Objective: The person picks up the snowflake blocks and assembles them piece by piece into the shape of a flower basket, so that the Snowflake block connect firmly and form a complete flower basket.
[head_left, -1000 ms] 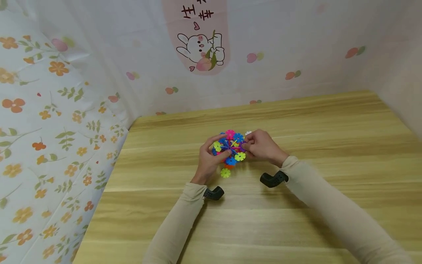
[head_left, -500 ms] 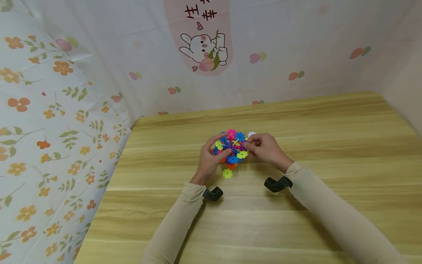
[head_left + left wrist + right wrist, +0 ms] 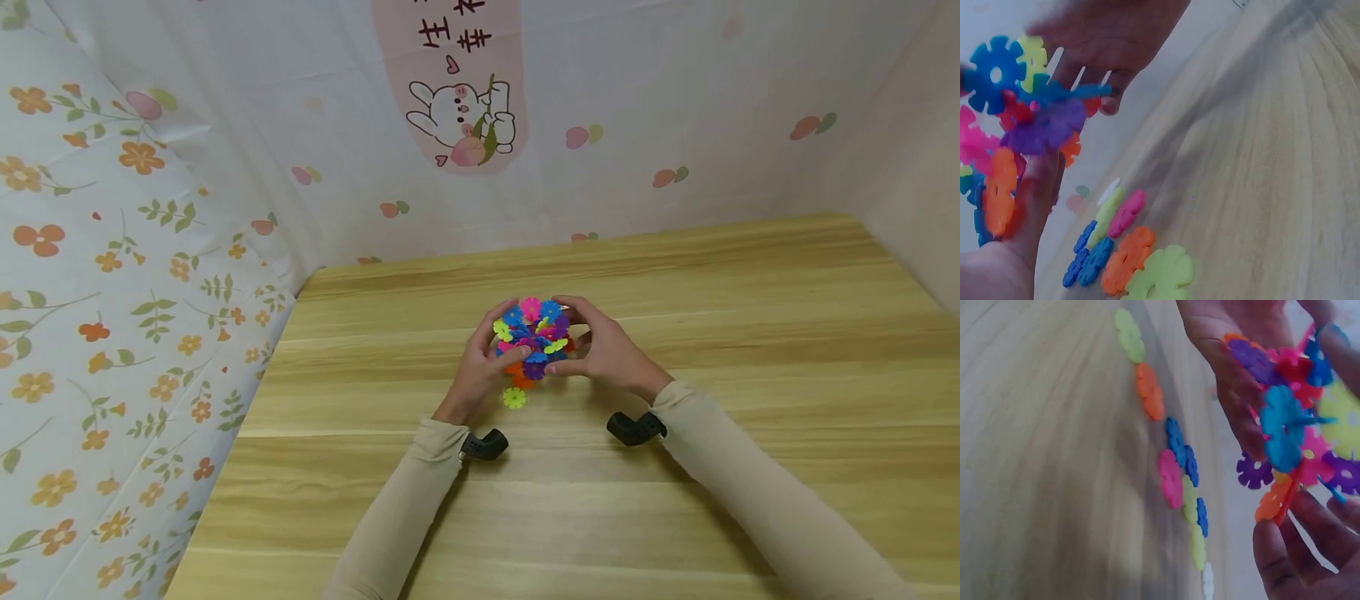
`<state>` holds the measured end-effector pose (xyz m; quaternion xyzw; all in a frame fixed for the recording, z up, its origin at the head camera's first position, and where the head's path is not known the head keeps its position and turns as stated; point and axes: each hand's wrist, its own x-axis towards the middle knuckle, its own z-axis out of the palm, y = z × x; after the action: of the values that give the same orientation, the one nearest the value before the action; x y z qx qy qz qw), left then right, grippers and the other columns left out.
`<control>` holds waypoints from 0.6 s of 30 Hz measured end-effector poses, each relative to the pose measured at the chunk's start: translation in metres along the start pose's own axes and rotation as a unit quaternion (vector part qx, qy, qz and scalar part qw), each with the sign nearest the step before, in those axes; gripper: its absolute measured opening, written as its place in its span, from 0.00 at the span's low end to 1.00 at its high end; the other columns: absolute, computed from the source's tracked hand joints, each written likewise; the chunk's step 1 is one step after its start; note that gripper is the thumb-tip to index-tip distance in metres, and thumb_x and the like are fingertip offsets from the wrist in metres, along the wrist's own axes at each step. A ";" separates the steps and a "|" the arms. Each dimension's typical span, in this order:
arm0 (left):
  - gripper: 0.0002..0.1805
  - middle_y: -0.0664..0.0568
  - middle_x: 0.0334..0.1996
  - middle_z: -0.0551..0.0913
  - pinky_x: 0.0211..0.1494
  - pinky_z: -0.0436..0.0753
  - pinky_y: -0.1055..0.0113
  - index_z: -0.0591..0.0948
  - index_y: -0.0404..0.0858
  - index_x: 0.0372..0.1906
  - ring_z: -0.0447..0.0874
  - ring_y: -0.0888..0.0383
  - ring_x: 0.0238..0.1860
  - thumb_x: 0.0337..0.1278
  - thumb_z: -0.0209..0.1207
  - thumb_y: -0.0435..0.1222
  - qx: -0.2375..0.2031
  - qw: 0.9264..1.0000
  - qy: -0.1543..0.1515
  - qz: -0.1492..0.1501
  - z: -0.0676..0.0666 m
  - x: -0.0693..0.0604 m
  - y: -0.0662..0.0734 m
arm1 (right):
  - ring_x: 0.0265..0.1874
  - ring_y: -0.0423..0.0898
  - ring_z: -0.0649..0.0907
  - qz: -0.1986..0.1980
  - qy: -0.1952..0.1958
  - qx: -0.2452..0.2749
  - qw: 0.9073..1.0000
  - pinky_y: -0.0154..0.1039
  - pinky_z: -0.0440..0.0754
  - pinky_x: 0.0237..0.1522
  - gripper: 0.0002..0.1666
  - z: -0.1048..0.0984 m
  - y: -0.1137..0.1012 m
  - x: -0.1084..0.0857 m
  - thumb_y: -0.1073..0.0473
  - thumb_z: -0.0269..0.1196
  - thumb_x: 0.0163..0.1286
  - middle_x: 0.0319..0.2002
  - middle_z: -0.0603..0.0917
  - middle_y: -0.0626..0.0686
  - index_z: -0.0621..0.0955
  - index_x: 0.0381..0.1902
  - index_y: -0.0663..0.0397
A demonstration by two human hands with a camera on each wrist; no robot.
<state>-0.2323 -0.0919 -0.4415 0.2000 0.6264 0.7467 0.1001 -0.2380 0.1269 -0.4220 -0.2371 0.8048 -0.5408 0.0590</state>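
A ball-like cluster of colourful interlocking snowflake discs (image 3: 534, 332) is between both hands above the table. My left hand (image 3: 474, 371) grips its left side, with the thumb across the front and the fingers behind. On the right side, my right hand (image 3: 615, 354) holds the cluster, its thumb low at the front near a purple disc (image 3: 535, 369) and its fingers around the top and back. In the right wrist view, fingertips (image 3: 1269, 540) touch an orange disc (image 3: 1272, 500) of the cluster. The hands and outer discs hide the cluster's middle.
Loose discs lie on the wooden table (image 3: 600, 517) beneath the hands: a yellow-green one (image 3: 514, 398), an orange one (image 3: 1129, 259), a pink one (image 3: 1127, 210), several blue ones and a white one (image 3: 1208, 581). A printed cloth (image 3: 600, 183) hangs behind the table.
My right hand has gone from pinching a purple disc at the cluster's right side to a wider hold around that side. The cluster has turned slightly; my left hand stays in place.
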 end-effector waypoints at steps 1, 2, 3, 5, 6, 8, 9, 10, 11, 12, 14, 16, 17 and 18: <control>0.37 0.40 0.66 0.57 0.51 0.76 0.50 0.53 0.44 0.72 0.72 0.45 0.57 0.61 0.53 0.26 0.001 1.000 -0.010 -0.002 0.001 0.000 0.002 | 0.49 0.53 0.73 0.000 0.005 -0.004 1.000 0.51 0.76 0.46 0.53 0.000 0.001 -0.001 0.55 0.75 0.49 0.53 0.72 0.57 0.59 0.68 0.53; 0.39 0.40 0.66 0.57 0.51 0.76 0.51 0.51 0.44 0.73 0.71 0.45 0.58 0.60 0.54 0.25 0.006 1.000 -0.018 -0.003 0.003 0.000 0.004 | 0.49 0.54 0.74 -0.001 0.011 -0.008 1.000 0.51 0.76 0.46 0.53 0.000 0.002 -0.002 0.56 0.75 0.48 0.53 0.73 0.57 0.59 0.68 0.54; 0.40 0.39 0.66 0.56 0.51 0.76 0.53 0.50 0.45 0.73 0.70 0.46 0.59 0.60 0.54 0.26 0.011 1.000 -0.024 -0.007 0.005 -0.001 0.007 | 0.48 0.54 0.74 -0.001 0.017 -0.010 1.000 0.51 0.77 0.45 0.53 -0.001 0.003 -0.004 0.57 0.75 0.48 0.53 0.73 0.57 0.60 0.68 0.54; 0.41 0.39 0.66 0.56 0.52 0.76 0.55 0.48 0.47 0.73 0.70 0.47 0.59 0.60 0.55 0.27 0.017 0.999 -0.041 -0.015 0.009 -0.001 0.012 | 0.48 0.53 0.74 -0.002 0.026 -0.016 1.000 0.50 0.77 0.44 0.52 -0.002 0.005 -0.007 0.58 0.75 0.49 0.53 0.73 0.57 0.61 0.68 0.54; 0.42 0.38 0.66 0.57 0.52 0.76 0.55 0.48 0.47 0.73 0.70 0.47 0.59 0.60 0.55 0.27 0.020 0.998 -0.048 -0.018 0.010 -0.001 0.015 | 0.49 0.52 0.74 -0.003 0.030 -0.020 0.999 0.49 0.77 0.44 0.51 -0.003 0.006 -0.009 0.59 0.75 0.49 0.53 0.74 0.56 0.61 0.67 0.54; 0.42 0.39 0.66 0.57 0.52 0.76 0.56 0.48 0.47 0.73 0.72 0.47 0.57 0.59 0.57 0.29 0.029 0.997 -0.064 -0.026 0.013 -0.001 0.018 | 0.49 0.52 0.74 -0.003 0.034 -0.030 0.999 0.49 0.77 0.44 0.51 -0.005 0.008 -0.011 0.58 0.75 0.49 0.53 0.74 0.55 0.61 0.67 0.53; 0.42 0.40 0.67 0.57 0.52 0.76 0.56 0.49 0.48 0.73 0.71 0.48 0.58 0.59 0.58 0.30 0.033 0.996 -0.074 -0.029 0.013 0.000 0.018 | 0.48 0.52 0.74 -0.003 0.034 -0.033 0.999 0.49 0.77 0.43 0.51 -0.007 0.008 -0.013 0.57 0.75 0.49 0.53 0.73 0.55 0.62 0.67 0.53; 0.43 0.40 0.66 0.57 0.52 0.76 0.56 0.49 0.48 0.73 0.71 0.48 0.58 0.58 0.58 0.29 0.035 0.995 -0.084 -0.031 0.014 0.001 0.019 | 0.47 0.52 0.75 -0.003 0.034 -0.037 0.999 0.48 0.78 0.43 0.51 -0.008 0.009 -0.014 0.57 0.75 0.49 0.53 0.73 0.55 0.62 0.67 0.52; 0.43 0.40 0.66 0.57 0.52 0.76 0.56 0.50 0.49 0.73 0.71 0.48 0.58 0.58 0.59 0.29 0.039 0.994 -0.093 -0.031 0.014 0.003 0.018 | 0.46 0.52 0.75 -0.003 0.034 -0.039 0.999 0.49 0.78 0.42 0.51 -0.009 0.009 -0.016 0.56 0.75 0.49 0.53 0.73 0.56 0.62 0.67 0.52; 0.43 0.40 0.66 0.57 0.53 0.76 0.56 0.51 0.49 0.73 0.71 0.48 0.58 0.57 0.59 0.28 0.042 0.993 -0.101 -0.031 0.015 0.005 0.018 | 0.45 0.52 0.76 -0.002 0.035 -0.042 0.999 0.48 0.78 0.42 0.51 -0.011 0.010 -0.017 0.56 0.75 0.48 0.53 0.73 0.56 0.62 0.67 0.51; 0.44 0.41 0.66 0.58 0.54 0.75 0.58 0.52 0.51 0.72 0.69 0.48 0.59 0.55 0.60 0.27 0.050 0.991 -0.116 -0.036 0.017 0.011 0.017 | 0.42 0.53 0.77 0.001 0.037 -0.044 0.998 0.49 0.79 0.41 0.50 -0.015 0.012 -0.021 0.56 0.75 0.48 0.53 0.73 0.57 0.62 0.67 0.50; 0.44 0.41 0.65 0.59 0.54 0.75 0.58 0.53 0.53 0.71 0.69 0.48 0.59 0.55 0.60 0.27 0.054 0.990 -0.125 -0.044 0.020 0.016 0.016 | 0.42 0.53 0.77 0.002 0.043 -0.046 0.998 0.49 0.79 0.41 0.50 -0.019 0.014 -0.024 0.56 0.75 0.49 0.53 0.73 0.57 0.62 0.67 0.50; 0.44 0.42 0.65 0.59 0.54 0.75 0.58 0.53 0.54 0.71 0.69 0.48 0.59 0.55 0.61 0.27 0.059 0.989 -0.126 -0.048 0.022 0.019 0.015 | 0.43 0.53 0.76 0.001 0.045 -0.046 0.998 0.49 0.79 0.41 0.50 -0.021 0.015 -0.026 0.56 0.74 0.49 0.53 0.73 0.57 0.62 0.67 0.51; 0.44 0.44 0.65 0.60 0.53 0.76 0.59 0.53 0.56 0.71 0.70 0.49 0.58 0.54 0.61 0.28 0.070 0.989 -0.124 -0.049 0.023 0.022 0.012 | 0.44 0.54 0.76 0.002 0.046 -0.045 0.998 0.51 0.78 0.41 0.50 -0.023 0.011 -0.028 0.58 0.74 0.50 0.53 0.73 0.58 0.62 0.67 0.53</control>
<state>-0.2414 -0.0644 -0.4232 0.2667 0.6686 0.6650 0.1992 -0.2256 0.1623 -0.4270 -0.2129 0.8306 -0.5144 0.0117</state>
